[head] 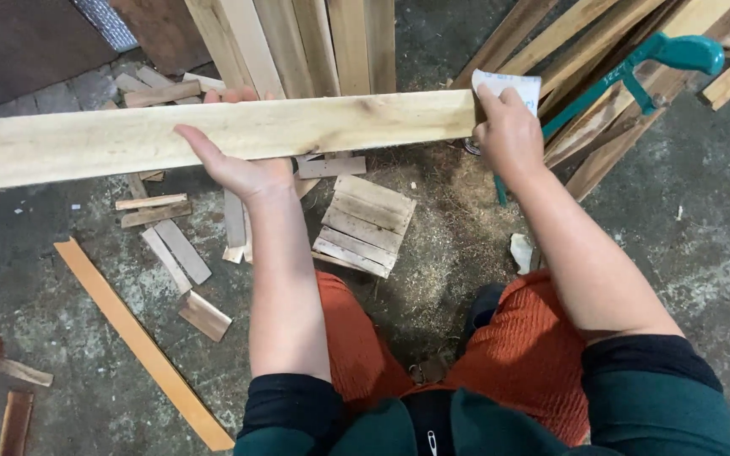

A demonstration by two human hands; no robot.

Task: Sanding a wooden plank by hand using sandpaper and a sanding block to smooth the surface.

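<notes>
A long pale wooden plank (111, 139) runs level across the upper left, held off the floor. My left hand (234, 160) cups it from below near its middle, fingers wrapped behind the far edge. My right hand (509, 131) presses a white sheet of sandpaper (513, 86) against the plank's right end, fingers closed on the paper.
A teal hand saw (635, 76) leans on stacked boards (618, 101) at the upper right. More upright boards (297, 42) stand behind the plank. Short offcuts (365, 224) and a long orange strip (141, 342) lie on the sawdusty concrete floor, with my orange-clad knees (517, 355) below.
</notes>
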